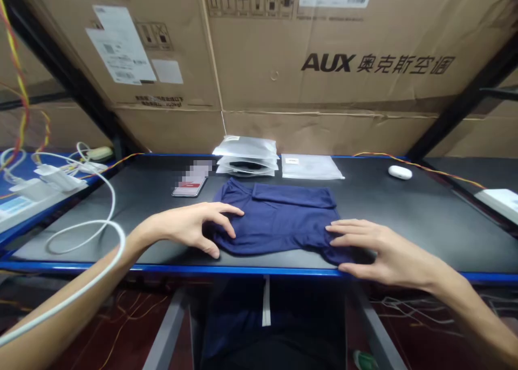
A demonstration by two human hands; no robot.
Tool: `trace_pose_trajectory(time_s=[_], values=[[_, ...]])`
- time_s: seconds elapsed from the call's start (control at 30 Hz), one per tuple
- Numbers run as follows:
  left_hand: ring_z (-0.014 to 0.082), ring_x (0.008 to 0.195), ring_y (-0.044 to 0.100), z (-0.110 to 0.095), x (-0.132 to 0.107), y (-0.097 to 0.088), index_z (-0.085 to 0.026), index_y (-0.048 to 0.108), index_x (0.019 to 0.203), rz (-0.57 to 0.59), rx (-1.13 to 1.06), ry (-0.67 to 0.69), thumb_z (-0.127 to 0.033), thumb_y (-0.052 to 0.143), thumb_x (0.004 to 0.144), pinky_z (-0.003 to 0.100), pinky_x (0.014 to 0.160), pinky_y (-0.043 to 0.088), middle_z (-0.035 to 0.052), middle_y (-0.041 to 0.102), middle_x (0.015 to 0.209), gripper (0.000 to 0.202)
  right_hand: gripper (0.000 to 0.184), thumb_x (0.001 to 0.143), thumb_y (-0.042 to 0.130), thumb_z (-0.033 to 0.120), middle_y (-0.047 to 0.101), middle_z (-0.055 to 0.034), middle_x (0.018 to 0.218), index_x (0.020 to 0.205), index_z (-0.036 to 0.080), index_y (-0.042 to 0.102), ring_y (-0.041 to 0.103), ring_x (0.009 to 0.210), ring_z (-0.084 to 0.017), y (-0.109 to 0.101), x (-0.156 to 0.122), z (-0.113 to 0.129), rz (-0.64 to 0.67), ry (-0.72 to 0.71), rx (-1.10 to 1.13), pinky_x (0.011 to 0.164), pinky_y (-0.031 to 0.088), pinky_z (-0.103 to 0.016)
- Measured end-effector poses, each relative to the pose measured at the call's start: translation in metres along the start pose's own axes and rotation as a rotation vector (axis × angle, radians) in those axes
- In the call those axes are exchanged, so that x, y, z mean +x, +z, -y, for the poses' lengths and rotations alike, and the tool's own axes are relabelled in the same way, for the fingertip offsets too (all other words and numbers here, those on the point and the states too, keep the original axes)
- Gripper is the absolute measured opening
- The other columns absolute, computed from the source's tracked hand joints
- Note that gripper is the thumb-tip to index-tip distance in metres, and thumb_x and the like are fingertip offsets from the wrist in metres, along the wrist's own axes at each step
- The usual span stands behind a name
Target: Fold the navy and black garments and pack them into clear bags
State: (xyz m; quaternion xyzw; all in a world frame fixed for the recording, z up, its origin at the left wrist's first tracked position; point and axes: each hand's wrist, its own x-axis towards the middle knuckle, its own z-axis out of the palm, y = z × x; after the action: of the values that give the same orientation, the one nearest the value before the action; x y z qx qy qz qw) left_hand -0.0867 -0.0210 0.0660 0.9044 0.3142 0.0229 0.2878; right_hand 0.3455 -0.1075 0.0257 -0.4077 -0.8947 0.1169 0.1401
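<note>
A folded dark blue garment (279, 216) lies flat on the black table (404, 219) near its front edge. My left hand (194, 227) rests on the garment's left edge, fingers spread and curved, thumb down on the table. My right hand (376, 248) lies flat on the garment's lower right corner, fingers stretched out to the left. Neither hand grips anything.
A phone (191, 184) lies left of the garment. Behind it sit a stack of frosted plastic bags (246, 155) and a single flat bag (309, 166). A white earbud case (400, 171) is at the right, chargers and a white cable (81, 219) at the left. Cardboard boxes (324, 62) wall the back.
</note>
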Motion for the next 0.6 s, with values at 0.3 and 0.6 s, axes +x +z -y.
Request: trace_pose_trajectory(time_s=[0.3,0.6], values=[[0.0178,0.080,0.064,0.005,0.011,0.000,-0.021,0.068,0.097,-0.335,-0.046,-0.123,-0.046,0.055,0.093,0.026,0.076,0.050,0.0019,0.071,0.087,0.029,0.020,0.092,0.055,0.038,0.079,-0.0023,0.093,0.096,0.029,0.072,0.075,0.081,-0.024,-0.011,0.012,-0.005,-0.167,0.265,0.137,0.070,0.060,-0.034],[0.0178,0.062,0.057,0.026,0.031,0.013,-0.025,0.071,0.102,-0.506,0.280,-0.353,-0.053,0.056,0.089,0.028,0.063,0.039,-0.0010,0.063,0.069,0.035,0.025,0.082,0.060,0.048,0.061,0.0035,0.058,0.090,0.025,0.067,0.058,0.054,-0.019,-0.010,0.049,-0.045,-0.180,0.406,0.215,0.055,0.047,-0.032]])
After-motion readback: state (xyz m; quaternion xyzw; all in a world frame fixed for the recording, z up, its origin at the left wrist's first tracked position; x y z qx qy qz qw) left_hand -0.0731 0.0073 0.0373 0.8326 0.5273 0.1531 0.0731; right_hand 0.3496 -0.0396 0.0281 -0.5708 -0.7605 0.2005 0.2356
